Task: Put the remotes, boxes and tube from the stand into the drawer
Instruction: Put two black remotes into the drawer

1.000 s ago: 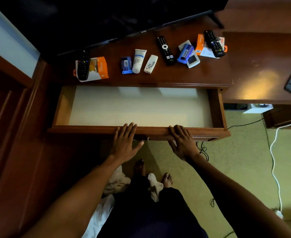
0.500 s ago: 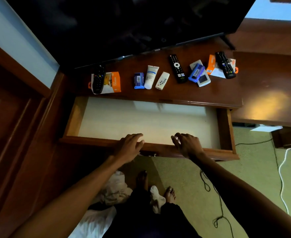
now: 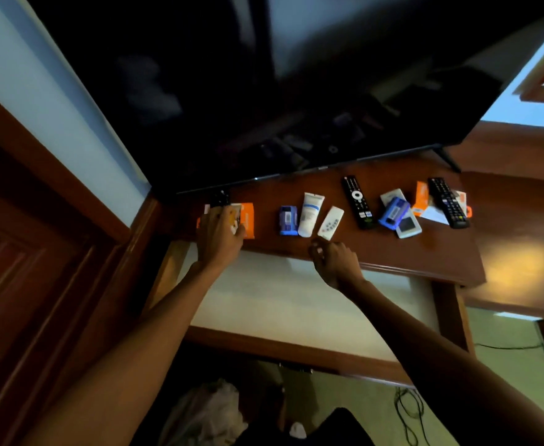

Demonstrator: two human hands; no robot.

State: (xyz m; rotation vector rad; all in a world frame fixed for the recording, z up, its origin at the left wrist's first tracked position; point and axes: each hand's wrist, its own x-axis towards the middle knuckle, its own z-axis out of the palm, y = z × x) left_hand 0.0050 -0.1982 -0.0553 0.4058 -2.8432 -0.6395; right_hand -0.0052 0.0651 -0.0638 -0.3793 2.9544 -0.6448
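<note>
The stand (image 3: pixel 441 252) carries a row of items: a black remote (image 3: pixel 220 197) on an orange box (image 3: pixel 248 220), a small blue box (image 3: pixel 288 220), a white tube (image 3: pixel 311 214), a small white remote (image 3: pixel 331 223), a long black remote (image 3: pixel 357 201), a second blue box (image 3: pixel 393 212) on a white device (image 3: pixel 409 226), and another black remote (image 3: pixel 447 202) on an orange box (image 3: pixel 421 201). My left hand (image 3: pixel 219 235) lies over the left orange box and remote. Just short of the white remote hovers my right hand (image 3: pixel 335 262), holding nothing. The drawer (image 3: pixel 296 349) below is pulled out, its pale floor bare.
A large dark TV (image 3: pixel 296 91) overhangs the back of the stand. Wooden panelling (image 3: pixel 39 252) closes the left side. On the floor lie a crumpled plastic bag (image 3: pixel 206 410) and black cables (image 3: pixel 405 410). A lower wooden surface (image 3: pixel 521 252) extends right.
Both hands left the drawer's front rim and moved up to the stand top, the left onto the orange box and remote, the right toward the white remote. The camera tilted up.
</note>
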